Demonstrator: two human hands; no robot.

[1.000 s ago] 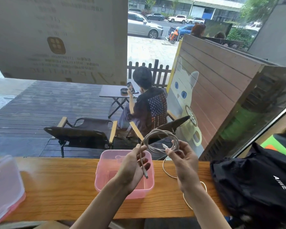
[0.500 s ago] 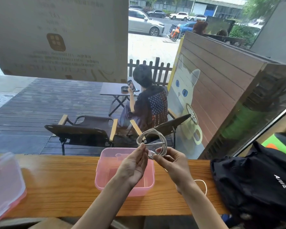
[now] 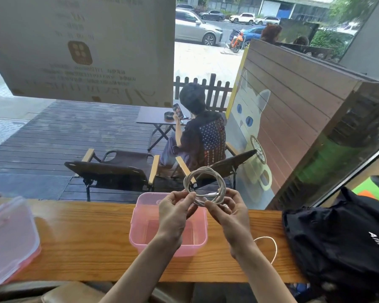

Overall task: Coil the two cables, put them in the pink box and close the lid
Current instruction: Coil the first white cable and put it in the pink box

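A white cable wound into a round coil (image 3: 206, 184) hangs in the air above the open pink box (image 3: 140, 232). My left hand (image 3: 175, 213) pinches the coil's lower left side. My right hand (image 3: 230, 211) grips its lower right side, where a connector end lies along the loops. The second white cable (image 3: 271, 248) lies loose on the wooden counter to the right of the box, partly hidden behind my right forearm. The clear lid with pink trim (image 3: 9, 239) rests at the counter's far left.
A black bag (image 3: 341, 239) takes up the right end of the wooden counter (image 3: 85, 237). Beyond the glass is a deck with folding chairs and a seated person facing away.
The dangling tail of the cable has been wound in. The coil is now tighter and rounder, and both hands have come closer together over the box.
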